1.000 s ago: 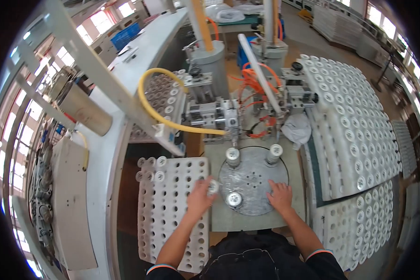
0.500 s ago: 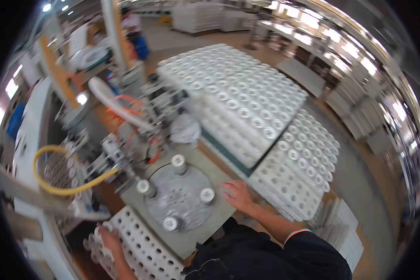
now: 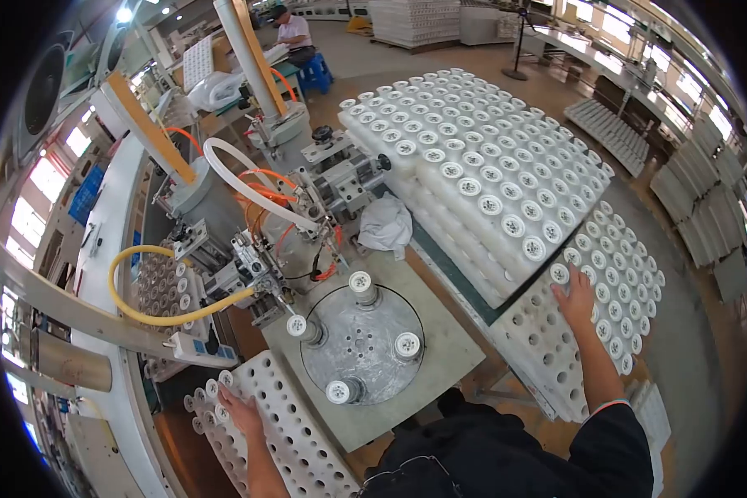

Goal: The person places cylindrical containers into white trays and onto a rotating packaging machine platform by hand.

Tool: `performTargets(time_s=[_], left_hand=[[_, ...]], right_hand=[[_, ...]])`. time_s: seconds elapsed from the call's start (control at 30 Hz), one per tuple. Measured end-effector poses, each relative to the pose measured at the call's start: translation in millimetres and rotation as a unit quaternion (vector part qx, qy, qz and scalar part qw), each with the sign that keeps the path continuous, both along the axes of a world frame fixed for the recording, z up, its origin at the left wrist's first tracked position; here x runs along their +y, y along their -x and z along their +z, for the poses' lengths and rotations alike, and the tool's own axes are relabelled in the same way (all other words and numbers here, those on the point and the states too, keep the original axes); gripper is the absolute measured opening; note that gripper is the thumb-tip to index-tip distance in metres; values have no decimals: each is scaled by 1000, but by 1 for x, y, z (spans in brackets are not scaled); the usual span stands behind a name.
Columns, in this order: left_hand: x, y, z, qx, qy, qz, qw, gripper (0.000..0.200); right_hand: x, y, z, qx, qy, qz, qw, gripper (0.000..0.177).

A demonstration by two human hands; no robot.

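Observation:
My left hand point(image 3: 242, 415) is over the perforated white tray point(image 3: 278, 398) at lower left, fingers apart beside several round-topped white parts point(image 3: 226, 378); some parts are hidden under it. At the right, my right hand point(image 3: 577, 300) reaches over another perforated tray point(image 3: 533, 353). Its thumb and finger sit on either side of a white round-topped part point(image 3: 559, 273) at the end of a row, which still looks seated. Between my hands is a round metal turntable point(image 3: 361, 365) with several upright holders, each carrying a white-topped part point(image 3: 407, 345).
Beyond the turntable stands a machine with pneumatic fixtures point(image 3: 253, 270), a yellow hose point(image 3: 124, 311) and orange tubing. Stacked trays full of white parts point(image 3: 481, 174) rise at the back right. A white cloth bag point(image 3: 386, 224) lies beside them. A seated person point(image 3: 293, 33) is far off.
My right hand has moved from the turntable plate's edge to the parts in the right tray. My left hand stays at the left tray, fingers now more spread. The camera view has shifted.

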State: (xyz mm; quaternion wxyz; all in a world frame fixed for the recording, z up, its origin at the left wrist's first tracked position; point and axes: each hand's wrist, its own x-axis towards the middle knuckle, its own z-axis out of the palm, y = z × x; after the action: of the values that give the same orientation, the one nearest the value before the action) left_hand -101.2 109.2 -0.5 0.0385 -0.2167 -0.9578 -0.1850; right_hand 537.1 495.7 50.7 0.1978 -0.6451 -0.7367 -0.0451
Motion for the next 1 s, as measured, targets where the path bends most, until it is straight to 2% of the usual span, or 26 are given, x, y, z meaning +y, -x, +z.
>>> performTargets(time_s=[0.03,0.07,0.13,0.17,0.23,0.27,0.3,0.33,0.37,0.43,0.47,0.5,0.53,0.57,0.63,0.67,0.73,0.77,0.83,0.87,0.93,1.0], left_hand=[[10,-13,22,-40,-7,38,998,94],[12,-16,23,-40,-6,46,998,94],[15,-24,32,123,54,-9,991,89],[20,-36,31,186,8,-62,980,76],[54,-82,37,123,-116,-257,951,61],[82,-119,47,-34,-170,-316,933,52],[107,-154,58,-339,-187,-288,876,53],[136,-182,56,-320,-101,-355,873,58],[164,-212,62,-265,-100,-406,869,63],[205,-250,48,-128,-54,-446,884,61],[217,-252,36,-128,-56,-444,885,61],[227,-251,22,-145,7,-501,853,55],[233,-249,17,-159,69,-554,814,49],[232,-245,24,-159,69,-555,814,49],[219,-235,48,-177,-34,-536,825,40],[211,-229,54,-176,-32,-538,824,40],[194,-217,63,-130,-84,-493,856,32],[187,-212,69,-129,-84,-492,857,32],[174,-205,78,-216,-2,-382,899,28],[169,-201,77,-218,-3,-379,899,28],[164,-197,73,-191,-82,-341,917,28],[167,-200,72,-190,-93,-331,920,28]], right_hand=[[2,2,-3,-15,-8,15,1000,65],[6,3,-6,-30,-17,31,999,64],[16,2,-6,-37,12,31,999,63],[19,-1,-2,-26,45,35,998,63],[17,1,16,-3,81,44,996,63],[15,1,20,-4,79,50,996,63],[11,1,22,42,21,40,998,62],[4,3,25,89,-37,29,995,60],[-8,12,37,180,-48,30,982,57],[-35,36,40,276,-8,43,960,55],[-49,57,42,300,60,78,949,56],[-65,81,44,323,129,111,931,57],[-75,105,39,275,121,182,936,58],[-83,130,29,226,111,251,935,59],[-92,178,22,209,232,296,903,61],[-96,200,6,197,208,324,902,61],[-103,234,-23,186,185,352,898,61],[-105,246,-33,141,169,379,899,61],[-110,257,-59,71,171,433,882,62],[-119,257,-64,68,173,435,881,62],[-131,257,-71,76,164,423,888,65],[-148,252,-48,67,209,418,882,66]])
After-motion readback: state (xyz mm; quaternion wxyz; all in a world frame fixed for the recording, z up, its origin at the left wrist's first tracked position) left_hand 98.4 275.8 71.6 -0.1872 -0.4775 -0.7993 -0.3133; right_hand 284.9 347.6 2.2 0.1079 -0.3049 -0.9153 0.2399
